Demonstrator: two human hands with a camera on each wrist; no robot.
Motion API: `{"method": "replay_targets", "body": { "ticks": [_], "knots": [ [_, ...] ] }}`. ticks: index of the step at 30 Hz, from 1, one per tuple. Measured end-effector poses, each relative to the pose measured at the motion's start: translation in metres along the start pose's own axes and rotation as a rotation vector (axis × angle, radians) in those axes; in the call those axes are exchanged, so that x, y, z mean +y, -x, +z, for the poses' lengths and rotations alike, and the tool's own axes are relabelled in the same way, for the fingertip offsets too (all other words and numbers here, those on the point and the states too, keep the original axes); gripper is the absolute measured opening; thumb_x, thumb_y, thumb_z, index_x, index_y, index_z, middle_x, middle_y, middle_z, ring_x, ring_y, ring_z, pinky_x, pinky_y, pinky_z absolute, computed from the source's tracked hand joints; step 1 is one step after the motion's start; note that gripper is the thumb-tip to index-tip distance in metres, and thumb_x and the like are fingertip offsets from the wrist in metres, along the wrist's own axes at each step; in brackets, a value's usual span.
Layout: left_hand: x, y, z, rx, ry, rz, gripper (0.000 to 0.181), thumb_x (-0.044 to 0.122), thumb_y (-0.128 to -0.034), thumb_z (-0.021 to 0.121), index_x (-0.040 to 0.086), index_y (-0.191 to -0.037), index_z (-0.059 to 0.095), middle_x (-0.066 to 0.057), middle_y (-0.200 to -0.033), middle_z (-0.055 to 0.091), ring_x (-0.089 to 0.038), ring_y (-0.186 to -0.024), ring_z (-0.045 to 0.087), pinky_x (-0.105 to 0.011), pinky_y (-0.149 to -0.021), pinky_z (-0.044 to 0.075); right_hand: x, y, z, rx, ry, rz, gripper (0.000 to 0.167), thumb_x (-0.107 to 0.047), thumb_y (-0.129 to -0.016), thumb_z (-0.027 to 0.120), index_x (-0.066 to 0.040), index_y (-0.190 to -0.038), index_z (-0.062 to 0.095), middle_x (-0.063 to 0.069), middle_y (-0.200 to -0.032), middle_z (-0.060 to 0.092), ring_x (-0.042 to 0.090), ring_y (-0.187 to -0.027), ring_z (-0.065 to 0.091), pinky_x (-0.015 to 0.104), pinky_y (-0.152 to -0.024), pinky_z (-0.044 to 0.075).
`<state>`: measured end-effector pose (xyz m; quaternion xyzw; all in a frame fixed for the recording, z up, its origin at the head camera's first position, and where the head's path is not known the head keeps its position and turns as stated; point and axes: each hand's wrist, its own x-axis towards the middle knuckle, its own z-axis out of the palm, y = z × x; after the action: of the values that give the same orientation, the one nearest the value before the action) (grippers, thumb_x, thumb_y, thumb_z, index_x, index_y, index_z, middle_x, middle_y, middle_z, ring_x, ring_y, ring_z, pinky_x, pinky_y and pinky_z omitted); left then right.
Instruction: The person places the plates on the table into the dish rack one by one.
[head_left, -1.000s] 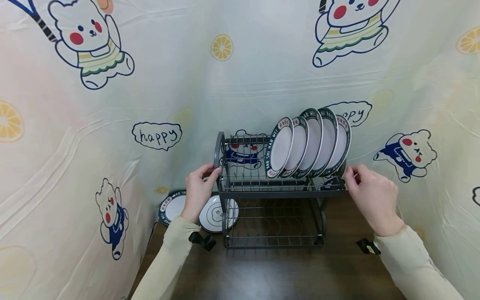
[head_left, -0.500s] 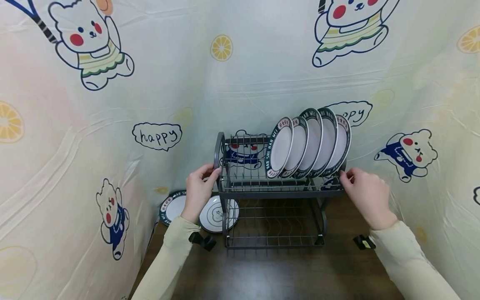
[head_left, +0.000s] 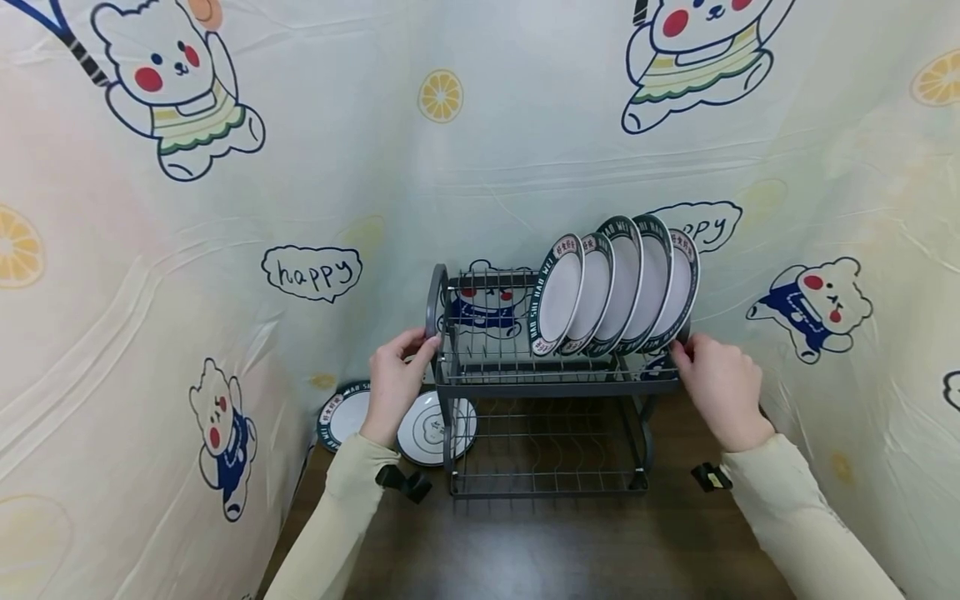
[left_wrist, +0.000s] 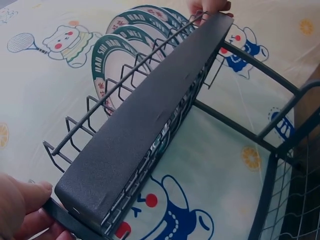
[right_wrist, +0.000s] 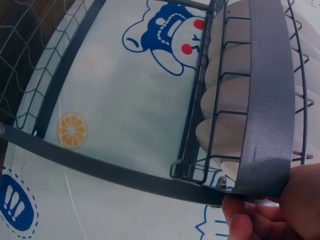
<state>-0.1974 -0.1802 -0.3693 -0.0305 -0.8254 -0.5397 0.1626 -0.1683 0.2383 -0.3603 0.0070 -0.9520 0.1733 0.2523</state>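
Tabletop [head_left: 525, 550] up front, then the rack [head_left: 558, 389]: gripped its left side with the curled left hand [head_left: 395, 379], pinched its right end with the right hand [head_left: 720, 387]. Saw five plates [head_left: 621, 292] on edge up top, bunched right; risked, probably, a slide or topple from any jolt or uneven tilt. Spotted two more plates [head_left: 427, 442], rear left, then patterned cloth [head_left: 480, 192].

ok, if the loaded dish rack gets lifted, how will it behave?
The dish rack should stay stiff: its thick outer bars look rigid. It may dip toward the person's right, since all five standing plates are crowded at that end. Those plates could rattle or slide: they lean on edge, apparently unclamped.
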Motion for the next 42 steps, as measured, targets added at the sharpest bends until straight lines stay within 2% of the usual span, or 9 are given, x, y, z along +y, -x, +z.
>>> {"method": "replay_targets", "body": {
  "ticks": [5,11,17,22,28,32,37,42],
  "knots": [
    [0.001,0.000,-0.002,0.003,-0.007,-0.017,0.026,0.023,-0.1009,0.071,0.007,-0.121,0.076,-0.011,-0.111,0.077,-0.025,-0.103,0.070,-0.042,-0.087,0.056,-0.003,-0.001,0.001,-0.036,0.019,0.009,0.043,-0.021,-0.106,0.056,-0.008,-0.065,0.049,0.005,-0.052,0.045,0.027,-0.045,0.044,0.036,-0.038,0.031],
    [0.000,0.003,-0.004,0.018,-0.021,-0.001,0.027,0.023,-0.1007,0.072,0.008,-0.123,0.076,-0.010,-0.113,0.077,-0.025,-0.104,0.070,-0.037,-0.085,0.056,-0.002,0.000,0.002,-0.046,0.015,0.026,0.044,-0.021,-0.107,0.055,-0.009,-0.065,0.049,0.004,-0.052,0.044,0.026,-0.045,0.044,0.035,-0.039,0.030],
    [-0.006,0.007,-0.013,0.070,-0.041,0.022,0.024,0.024,-0.1007,0.072,0.009,-0.118,0.076,-0.008,-0.107,0.077,-0.022,-0.094,0.068,-0.024,-0.073,0.054,0.000,0.000,0.002,-0.037,0.012,0.025,0.044,-0.021,-0.107,0.055,-0.009,-0.065,0.049,0.004,-0.052,0.044,0.026,-0.045,0.043,0.035,-0.038,0.030],
    [-0.022,0.011,-0.020,0.105,-0.045,0.006,0.022,0.024,-0.1006,0.072,0.008,-0.114,0.077,-0.010,-0.103,0.077,-0.015,-0.084,0.066,-0.017,-0.068,0.051,0.000,0.001,0.003,-0.035,0.009,0.025,0.044,-0.020,-0.107,0.055,-0.009,-0.065,0.050,0.004,-0.052,0.044,0.026,-0.045,0.043,0.034,-0.038,0.030],
    [-0.046,0.016,-0.029,0.116,0.003,-0.064,0.026,0.025,-0.1026,0.069,0.003,-0.116,0.075,-0.018,-0.101,0.074,-0.007,-0.077,0.065,-0.013,-0.070,0.056,0.000,0.000,0.005,-0.044,0.000,0.028,0.043,-0.021,-0.107,0.055,-0.008,-0.066,0.050,0.004,-0.053,0.044,0.025,-0.046,0.044,0.034,-0.038,0.029],
    [-0.061,0.020,-0.033,0.127,0.005,-0.109,0.029,0.027,-0.1030,0.068,0.002,-0.118,0.074,-0.020,-0.102,0.073,-0.005,-0.077,0.064,-0.012,-0.071,0.056,0.000,0.001,0.007,-0.041,-0.004,0.024,0.043,-0.020,-0.107,0.056,-0.008,-0.065,0.050,0.004,-0.053,0.043,0.024,-0.045,0.043,0.033,-0.038,0.029],
    [-0.082,0.023,-0.033,0.145,-0.010,-0.152,0.027,0.023,-0.1024,0.069,0.000,-0.115,0.074,-0.020,-0.098,0.074,-0.008,-0.075,0.066,-0.013,-0.067,0.057,-0.001,0.001,0.008,-0.037,-0.020,0.018,0.043,-0.019,-0.107,0.056,-0.008,-0.065,0.050,0.004,-0.053,0.043,0.023,-0.045,0.042,0.031,-0.038,0.029],
    [-0.105,0.025,-0.032,0.131,-0.037,-0.199,0.027,0.020,-0.1030,0.068,-0.003,-0.115,0.072,-0.025,-0.100,0.073,-0.026,-0.083,0.071,-0.013,-0.065,0.057,-0.001,0.001,0.006,-0.043,-0.030,0.022,0.043,-0.019,-0.107,0.055,-0.007,-0.067,0.051,0.005,-0.054,0.043,0.023,-0.045,0.042,0.031,-0.038,0.029]
  ]
}}
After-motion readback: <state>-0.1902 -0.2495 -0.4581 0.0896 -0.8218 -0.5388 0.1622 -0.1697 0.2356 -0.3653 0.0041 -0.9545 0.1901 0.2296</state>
